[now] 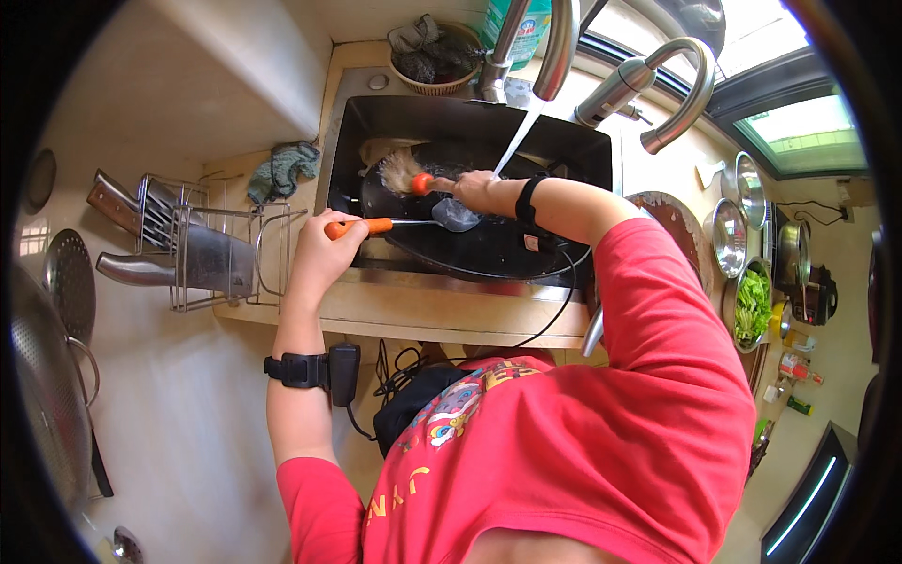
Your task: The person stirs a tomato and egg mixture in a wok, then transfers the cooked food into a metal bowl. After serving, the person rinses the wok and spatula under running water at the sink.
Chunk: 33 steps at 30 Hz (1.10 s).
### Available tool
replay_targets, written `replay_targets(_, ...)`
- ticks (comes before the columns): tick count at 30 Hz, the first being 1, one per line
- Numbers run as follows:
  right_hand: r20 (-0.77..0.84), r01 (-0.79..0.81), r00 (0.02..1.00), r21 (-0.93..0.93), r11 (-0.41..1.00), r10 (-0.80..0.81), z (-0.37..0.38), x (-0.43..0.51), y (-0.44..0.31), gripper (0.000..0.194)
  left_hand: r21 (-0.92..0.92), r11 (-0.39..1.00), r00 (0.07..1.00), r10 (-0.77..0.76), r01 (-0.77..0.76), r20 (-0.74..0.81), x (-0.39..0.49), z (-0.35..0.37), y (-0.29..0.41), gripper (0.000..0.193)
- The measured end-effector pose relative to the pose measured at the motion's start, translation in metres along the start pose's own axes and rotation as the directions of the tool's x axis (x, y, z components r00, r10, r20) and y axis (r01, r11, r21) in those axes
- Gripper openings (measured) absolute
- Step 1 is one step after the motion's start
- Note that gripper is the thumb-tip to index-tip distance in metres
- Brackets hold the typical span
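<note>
My left hand (328,243) is closed around the orange handle of a metal spatula (456,215), whose wet blade lies over a black wok (479,257) in the sink (599,151). In my right hand (476,190) is the handle of a pot brush (400,171) with pale bristles and an orange-red collar. The bristles are over the far left part of the wok, above the spatula blade. Water runs from a faucet (557,63) onto or close beside my right wrist. Part of the wok is hidden under my right forearm.
Left of the sink are a wire rack (211,211) with cleavers (218,257) and a green cloth (283,171). Behind it stand a basket (437,86) of scrubbers and a second faucet (676,77). On the right are a round cutting board (669,211), metal bowls (729,236) and leafy greens (752,307).
</note>
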State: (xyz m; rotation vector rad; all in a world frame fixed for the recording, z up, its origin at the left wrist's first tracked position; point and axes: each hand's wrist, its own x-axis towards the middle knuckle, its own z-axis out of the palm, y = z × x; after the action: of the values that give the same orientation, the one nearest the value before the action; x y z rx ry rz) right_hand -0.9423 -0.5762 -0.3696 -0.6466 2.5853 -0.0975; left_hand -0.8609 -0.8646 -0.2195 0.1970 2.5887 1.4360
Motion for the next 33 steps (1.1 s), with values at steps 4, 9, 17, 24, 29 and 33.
replay_targets(4,0.11,-0.013,0.993,-0.18,0.984,0.033,0.005,-0.004,0.046,0.027,-0.015,1.0,1.0,-0.003,0.002,-0.027,-0.004,0.001,0.002,0.023)
replay_targets(9,0.619,0.095,0.751,-0.445,0.891,0.229,-0.039,-0.06,0.073,0.029,0.022,0.998,0.996,-0.05,0.052,-0.072,-0.004,0.003,0.004,0.026)
replay_targets(17,0.88,-0.258,0.212,-0.369,0.893,0.425,-0.111,-0.104,0.039,0.028,0.04,0.999,0.998,-0.028,0.03,-0.049,0.001,-0.001,0.004,0.026)
replay_targets(24,0.318,-0.252,0.901,-0.171,0.952,0.296,-0.019,-0.035,0.084,0.03,0.03,0.996,0.995,-0.077,0.079,-0.07,0.001,0.0,0.008,0.026)
replay_targets(29,0.141,-0.168,0.977,0.05,0.984,0.16,0.004,-0.02,0.089,0.034,0.086,0.996,0.996,0.033,-0.026,-0.079,-0.002,0.001,0.01,0.025)
replay_targets(33,0.602,-0.373,0.718,-0.092,0.923,0.35,-0.018,-0.046,0.099,0.028,0.023,0.999,0.998,-0.035,0.036,-0.059,0.0,0.0,0.011,0.027)
